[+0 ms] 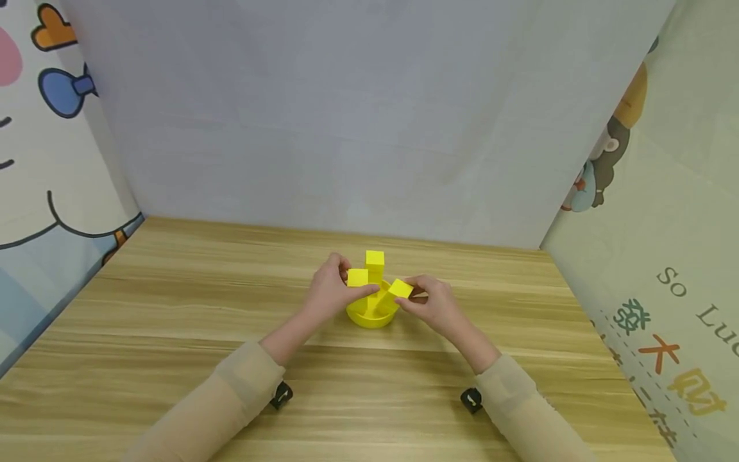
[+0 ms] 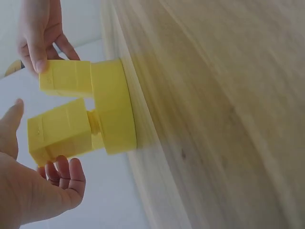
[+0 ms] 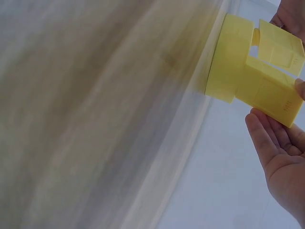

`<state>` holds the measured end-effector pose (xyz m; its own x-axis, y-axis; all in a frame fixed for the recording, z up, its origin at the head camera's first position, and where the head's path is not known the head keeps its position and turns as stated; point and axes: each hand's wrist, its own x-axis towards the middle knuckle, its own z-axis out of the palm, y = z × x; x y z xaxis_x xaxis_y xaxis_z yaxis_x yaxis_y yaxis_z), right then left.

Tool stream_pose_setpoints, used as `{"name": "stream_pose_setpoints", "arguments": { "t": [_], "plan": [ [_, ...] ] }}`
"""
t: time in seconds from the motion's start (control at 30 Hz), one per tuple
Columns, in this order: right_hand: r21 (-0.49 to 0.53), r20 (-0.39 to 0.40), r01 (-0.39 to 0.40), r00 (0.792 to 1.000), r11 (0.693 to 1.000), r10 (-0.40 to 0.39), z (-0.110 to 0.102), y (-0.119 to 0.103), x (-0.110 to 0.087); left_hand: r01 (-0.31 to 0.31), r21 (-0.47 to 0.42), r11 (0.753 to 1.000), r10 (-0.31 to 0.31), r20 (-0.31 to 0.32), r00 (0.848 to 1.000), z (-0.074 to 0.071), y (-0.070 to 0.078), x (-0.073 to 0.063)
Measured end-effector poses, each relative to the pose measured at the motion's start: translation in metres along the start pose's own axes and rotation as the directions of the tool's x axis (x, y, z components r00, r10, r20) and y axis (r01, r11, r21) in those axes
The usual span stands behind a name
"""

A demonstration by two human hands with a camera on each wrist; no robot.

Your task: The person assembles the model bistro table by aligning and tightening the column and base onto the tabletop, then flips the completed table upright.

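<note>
A shallow yellow bowl with a round wall, seemingly of plastic (image 1: 370, 322), is set on a light brown table with wood grain (image 1: 173, 308), in front of both arms. Three yellow rectangular blocks are held up by this bowl. The back block (image 1: 375, 258) is seen upright, behind the other two. The left block (image 1: 358, 277) is placed at the left side of the bowl; in the left wrist view, a narrow yellow part is seen between it and the bowl, but to which piece this part belongs cannot be told. The right block (image 1: 401, 289) is leaned outward to the right, and its lower end is put inside the bowl wall.

By the right hand (image 1: 433, 305), the upper end of the right block is pinched, with the thumb and a finger laid on opposite sides. By the bent fingers of the left hand (image 1: 330, 290), the side of the left block is touched, while the thumb is stretched across its front; whether this block is firmly grasped cannot be told.

Both forearms are covered by beige sleeves (image 1: 237, 385), and beside each cuff a small black object (image 1: 281, 395) is seen. Behind the table a plain pale backdrop (image 1: 323, 128) is hung, and at the left a cartoon print (image 1: 58, 154) is shown.
</note>
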<state>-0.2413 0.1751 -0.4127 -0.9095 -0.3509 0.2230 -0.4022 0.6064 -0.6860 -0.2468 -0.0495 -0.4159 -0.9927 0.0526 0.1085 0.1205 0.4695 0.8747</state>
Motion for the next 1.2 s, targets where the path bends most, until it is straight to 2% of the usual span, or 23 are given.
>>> {"name": "stream_pose_setpoints", "arguments": {
  "t": [0.17,0.53,0.63,0.73,0.83,0.97,1.03,1.2],
  "plan": [
    [-0.002,0.004,0.002,1.000,1.000,-0.002,0.000,0.000,-0.001,-0.006,0.023,1.000,0.006,-0.018,1.000,0.003,-0.002,0.000],
    [0.008,0.006,-0.005,1.000,1.000,0.005,0.001,0.001,0.000,-0.030,0.025,0.999,0.030,0.001,1.000,0.001,-0.002,0.002],
    [0.014,0.001,-0.003,1.000,1.000,0.003,0.000,0.000,-0.001,-0.057,0.040,0.998,0.056,0.024,0.998,-0.001,-0.003,0.003],
    [0.027,0.005,-0.007,1.000,1.000,0.007,0.000,0.000,-0.001,-0.110,0.046,0.993,0.108,0.060,0.992,-0.004,-0.005,0.004],
    [0.031,0.014,-0.011,1.000,0.999,0.010,0.001,0.001,-0.001,-0.207,0.050,0.977,0.199,0.125,0.972,-0.008,-0.008,0.006],
    [0.035,0.010,-0.018,1.000,0.999,0.017,0.001,0.001,-0.001,-0.330,0.033,0.944,0.313,0.233,0.920,-0.014,-0.012,0.008],
    [0.038,0.007,-0.017,1.000,0.999,0.016,0.001,0.000,0.000,-0.352,0.010,0.936,0.336,0.278,0.900,-0.017,-0.014,0.009],
    [0.040,0.006,-0.009,1.000,0.999,0.009,0.000,0.001,0.000,-0.374,-0.029,0.927,0.359,0.360,0.861,-0.021,-0.020,0.011]
  ]
}}
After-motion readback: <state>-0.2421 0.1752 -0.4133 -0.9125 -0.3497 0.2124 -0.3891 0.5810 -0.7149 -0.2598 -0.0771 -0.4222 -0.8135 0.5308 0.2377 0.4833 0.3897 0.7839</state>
